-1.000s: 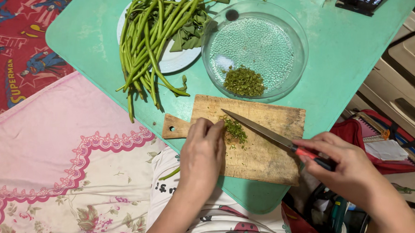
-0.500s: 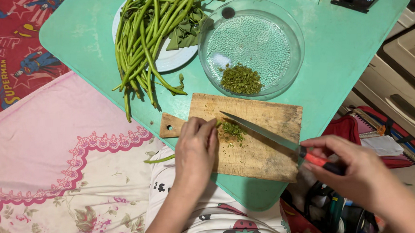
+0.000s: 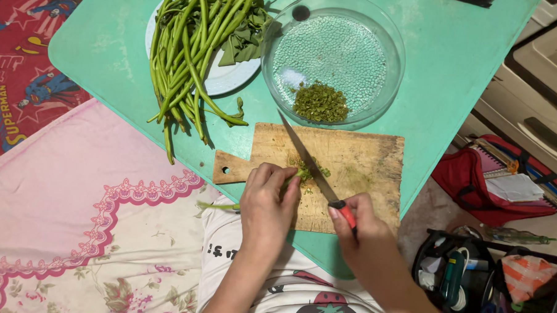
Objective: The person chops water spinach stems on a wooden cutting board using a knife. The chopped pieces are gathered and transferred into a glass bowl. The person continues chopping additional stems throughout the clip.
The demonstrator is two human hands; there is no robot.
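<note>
Two hands work over a wooden cutting board that lies on the turquoise counter. The left hand presses down on a green stem, fingers curled over it at the board's near edge, the stem's tail sticking out to the left past the wrist. The right hand is clamped around the red handle of a knife, whose blade runs diagonally up and away across the board, its edge just beside the left fingertips. A small heap of chopped greens sits on the board against the blade. Beyond the board stands a clear glass bowl holding more chopped green bits. To its left a white plate carries a bundle of long green stems and leaves, their ends hanging off onto the counter. A pink floral cloth lies to the left of the counter
</note>
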